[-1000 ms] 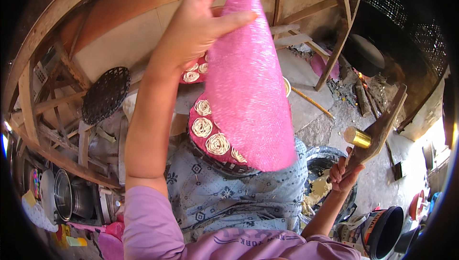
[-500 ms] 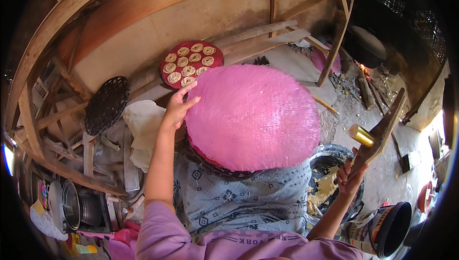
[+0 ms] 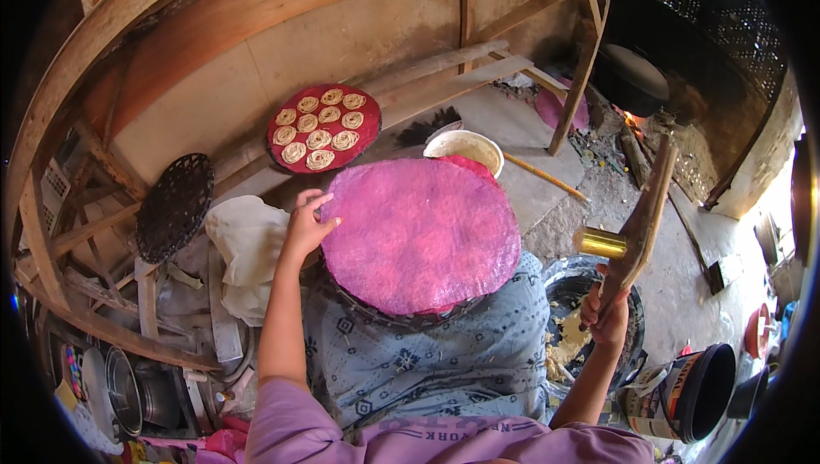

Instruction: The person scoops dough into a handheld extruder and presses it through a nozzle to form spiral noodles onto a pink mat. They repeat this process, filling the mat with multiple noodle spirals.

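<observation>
My left hand [image 3: 305, 229] pinches the left edge of a round pink mesh sheet [image 3: 418, 233], thumb on top. The sheet lies over a round tray on my lap; the tray's dark woven rim [image 3: 401, 319] shows along the front. Faint rounded shapes show through the mesh. My right hand [image 3: 608, 317] is closed round the lower end of a wooden press [image 3: 651, 208], held upright to the right of the sheet. A gold metal cylinder [image 3: 602, 243] sticks out from the press toward the left.
A red-lined tray [image 3: 372, 124] bears several coiled dough nests. Behind the sheet stands a white bowl [image 3: 478, 150], with a yellow stick [image 3: 547, 177] beside it. Dough [image 3: 574, 336] lies in a dark basin at right. A fire [image 3: 632, 118] burns under a dark pot [image 3: 634, 71].
The pink sheet has come down from a raised position onto the lap tray, uncovering the white bowl behind. My right hand and the press have shifted slightly left.
</observation>
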`<state>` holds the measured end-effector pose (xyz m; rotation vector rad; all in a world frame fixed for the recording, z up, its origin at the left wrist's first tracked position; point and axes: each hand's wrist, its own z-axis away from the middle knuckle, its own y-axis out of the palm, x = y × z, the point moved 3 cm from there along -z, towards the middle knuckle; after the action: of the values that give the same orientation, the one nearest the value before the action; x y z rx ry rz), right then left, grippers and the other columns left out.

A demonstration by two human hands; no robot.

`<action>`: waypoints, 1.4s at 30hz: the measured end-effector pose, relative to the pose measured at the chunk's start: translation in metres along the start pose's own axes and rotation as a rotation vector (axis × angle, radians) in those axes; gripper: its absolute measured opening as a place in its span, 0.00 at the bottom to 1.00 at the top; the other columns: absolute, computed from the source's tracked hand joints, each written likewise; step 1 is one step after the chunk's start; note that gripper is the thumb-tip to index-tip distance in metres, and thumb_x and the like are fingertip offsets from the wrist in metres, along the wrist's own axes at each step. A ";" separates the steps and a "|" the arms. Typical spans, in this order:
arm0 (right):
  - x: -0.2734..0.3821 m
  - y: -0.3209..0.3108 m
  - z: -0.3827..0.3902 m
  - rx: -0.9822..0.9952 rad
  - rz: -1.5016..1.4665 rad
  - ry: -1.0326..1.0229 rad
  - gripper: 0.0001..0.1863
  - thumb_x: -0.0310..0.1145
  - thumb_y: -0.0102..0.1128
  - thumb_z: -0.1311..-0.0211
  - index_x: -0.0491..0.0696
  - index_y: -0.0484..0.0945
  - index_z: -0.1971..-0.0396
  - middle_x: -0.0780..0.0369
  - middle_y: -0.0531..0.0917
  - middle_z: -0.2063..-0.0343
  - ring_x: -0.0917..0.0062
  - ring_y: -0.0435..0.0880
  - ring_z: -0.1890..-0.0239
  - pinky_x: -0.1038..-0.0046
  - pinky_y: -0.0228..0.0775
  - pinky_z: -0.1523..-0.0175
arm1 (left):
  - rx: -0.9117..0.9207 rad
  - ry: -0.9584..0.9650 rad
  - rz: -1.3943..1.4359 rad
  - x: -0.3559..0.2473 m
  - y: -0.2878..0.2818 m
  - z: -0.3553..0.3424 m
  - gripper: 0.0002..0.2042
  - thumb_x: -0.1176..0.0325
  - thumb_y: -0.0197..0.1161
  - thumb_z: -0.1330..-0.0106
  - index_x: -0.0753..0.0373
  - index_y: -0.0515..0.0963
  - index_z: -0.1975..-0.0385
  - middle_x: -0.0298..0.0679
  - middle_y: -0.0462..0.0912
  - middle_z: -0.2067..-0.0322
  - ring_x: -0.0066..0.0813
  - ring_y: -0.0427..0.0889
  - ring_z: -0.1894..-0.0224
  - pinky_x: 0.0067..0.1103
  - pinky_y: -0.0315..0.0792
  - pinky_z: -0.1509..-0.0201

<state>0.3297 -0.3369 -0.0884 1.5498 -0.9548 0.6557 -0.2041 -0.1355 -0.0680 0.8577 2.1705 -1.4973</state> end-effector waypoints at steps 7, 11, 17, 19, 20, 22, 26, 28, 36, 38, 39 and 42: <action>0.012 0.075 -0.031 0.129 0.653 0.214 0.26 0.48 0.65 0.39 0.36 0.75 0.59 0.67 0.76 0.82 0.87 0.73 0.85 0.81 0.64 0.81 | 0.010 0.186 0.483 -0.143 -0.047 0.024 0.36 0.58 0.77 0.50 0.62 0.70 0.40 0.50 0.70 0.41 0.46 0.71 0.40 0.33 0.66 0.35; 0.006 0.140 -0.036 0.500 0.726 0.458 0.23 0.48 0.66 0.39 0.40 0.78 0.59 0.68 0.78 0.82 0.86 0.76 0.83 0.80 0.68 0.80 | 0.739 0.334 0.315 -0.212 0.024 0.074 0.32 0.57 0.73 0.45 0.62 0.70 0.42 0.48 0.75 0.43 0.42 0.75 0.41 0.32 0.67 0.39; 0.007 0.155 -0.072 0.791 1.225 -0.184 0.26 0.46 0.44 0.27 0.41 0.79 0.76 0.48 0.74 0.85 0.50 0.73 0.80 0.57 0.66 0.71 | 1.146 -0.259 0.761 -0.214 0.057 0.123 0.09 0.63 0.61 0.32 0.60 0.76 0.58 0.33 0.74 0.81 0.20 0.72 0.81 0.22 0.66 0.76; -0.005 0.153 -0.079 0.779 1.070 -0.098 0.27 0.48 0.38 0.26 0.42 0.79 0.69 0.47 0.75 0.81 0.52 0.76 0.75 0.57 0.67 0.66 | 1.385 -0.391 1.235 -0.230 0.062 0.137 0.08 0.63 0.61 0.32 0.61 0.75 0.63 0.29 0.67 0.87 0.15 0.63 0.88 0.16 0.57 0.84; -0.009 0.154 -0.082 0.714 1.059 0.022 0.28 0.50 0.36 0.26 0.42 0.79 0.65 0.47 0.76 0.79 0.53 0.78 0.72 0.58 0.68 0.63 | 1.565 -0.413 1.482 -0.240 0.062 0.141 0.07 0.66 0.61 0.34 0.62 0.73 0.69 0.29 0.63 0.88 0.16 0.62 0.88 0.16 0.56 0.85; 0.006 0.168 -0.078 0.660 1.006 -0.163 0.32 0.57 0.33 0.27 0.45 0.75 0.49 0.50 0.79 0.73 0.54 0.79 0.67 0.58 0.69 0.58 | 1.750 -0.394 1.582 -0.252 0.065 0.130 0.07 0.68 0.61 0.36 0.62 0.73 0.72 0.30 0.63 0.88 0.16 0.61 0.89 0.16 0.56 0.85; 0.078 0.219 -0.053 0.849 0.828 -0.835 0.29 0.52 0.48 0.30 0.48 0.64 0.38 0.52 0.80 0.69 0.60 0.82 0.64 0.61 0.71 0.56 | 1.640 -0.373 0.985 -0.267 0.085 0.098 0.07 0.66 0.62 0.37 0.61 0.73 0.71 0.29 0.66 0.87 0.17 0.65 0.88 0.18 0.59 0.85; 0.103 0.223 -0.040 0.908 0.917 -0.480 0.27 0.45 0.55 0.32 0.47 0.64 0.39 0.52 0.80 0.65 0.64 0.82 0.61 0.64 0.71 0.55 | 1.672 -0.324 0.755 -0.284 0.095 0.090 0.08 0.64 0.62 0.37 0.61 0.74 0.73 0.31 0.69 0.85 0.21 0.69 0.85 0.20 0.62 0.84; 0.136 0.108 -0.055 -0.063 0.827 -0.373 0.13 0.33 0.54 0.29 0.51 0.68 0.49 0.69 0.71 0.82 0.85 0.70 0.83 0.76 0.65 0.76 | 0.943 0.733 0.039 -0.323 0.124 0.065 0.12 0.60 0.63 0.40 0.60 0.80 0.63 0.47 0.83 0.71 0.44 0.83 0.66 0.35 0.74 0.62; 0.157 0.046 -0.039 -0.390 0.571 -0.330 0.11 0.36 0.51 0.27 0.52 0.68 0.50 0.72 0.65 0.83 0.89 0.62 0.87 0.82 0.56 0.83 | 0.727 0.723 0.025 -0.305 0.122 0.057 0.13 0.61 0.69 0.42 0.64 0.79 0.64 0.44 0.81 0.74 0.36 0.81 0.69 0.33 0.74 0.61; 0.164 0.020 -0.027 -0.458 0.421 -0.414 0.10 0.38 0.50 0.27 0.53 0.67 0.51 0.72 0.64 0.84 0.89 0.60 0.88 0.83 0.54 0.85 | 0.673 0.662 0.158 -0.297 0.123 0.056 0.15 0.60 0.68 0.40 0.63 0.79 0.61 0.44 0.83 0.70 0.37 0.83 0.66 0.33 0.74 0.59; 0.157 -0.048 0.012 -0.650 0.069 -0.633 0.10 0.40 0.48 0.26 0.54 0.67 0.51 0.72 0.61 0.85 0.88 0.57 0.90 0.84 0.53 0.87 | 0.847 -0.105 0.576 -0.265 0.144 0.071 0.17 0.61 0.67 0.37 0.65 0.78 0.53 0.37 0.83 0.60 0.27 0.80 0.53 0.26 0.72 0.47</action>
<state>0.4500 -0.3816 0.0145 1.1346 -1.5126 -0.1391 0.0868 -0.2374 -0.0354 1.4487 0.9995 -2.0409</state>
